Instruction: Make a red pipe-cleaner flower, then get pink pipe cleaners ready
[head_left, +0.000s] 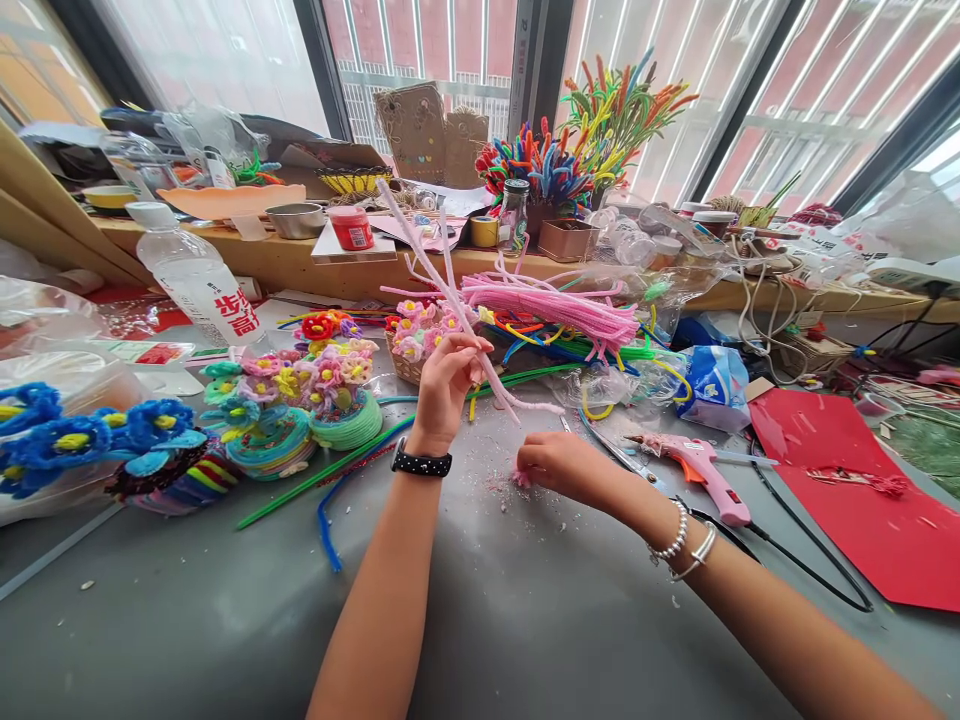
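Note:
My left hand [450,385], with a black band at the wrist, is closed around a few long pale pink pipe cleaners [427,250]. They rise up and to the left, and their lower ends stick out to the right below my fingers. My right hand [555,465] is low over the grey table, fingers pinched together at a small pink fuzzy piece [519,476], mostly hidden by the fingertips. Pink fluff and crumbs lie scattered around it. Behind both hands is a thick bundle of pink pipe cleaners [559,305].
Flower pots made of pipe cleaners [345,415] stand at left, near a tilted water bottle [191,275]. Scissors [619,450], a pink glue gun [701,470] with its cord, and red sheets [862,510] lie right. A cluttered ledge [442,260] runs along the windows.

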